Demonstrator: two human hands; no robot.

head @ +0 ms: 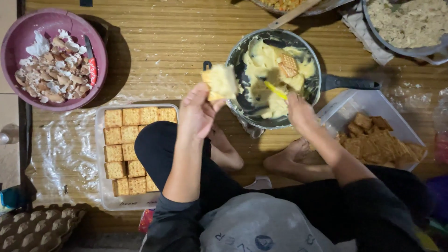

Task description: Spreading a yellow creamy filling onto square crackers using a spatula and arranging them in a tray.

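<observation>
My left hand point(198, 112) holds up a square cracker point(220, 81) coated in pale yellow cream, above the floor between the tray and the pan. My right hand point(300, 109) grips a yellow utensil point(275, 90) whose tip dips into the cream inside a dark frying pan point(243, 79). Another cracker point(288, 65) lies in the cream there. A clear rectangular tray point(99, 154) at the left holds rows of square crackers point(122, 144). My legs and bare feet lie between the tray and the pan.
A maroon bowl point(14, 42) of broken eggshells sits at the top left. A clear container point(368, 102) of plain crackers stands at the right. A metal bowl point(406, 49) of crumbly food is at the top right. An egg carton point(37, 228) lies bottom left.
</observation>
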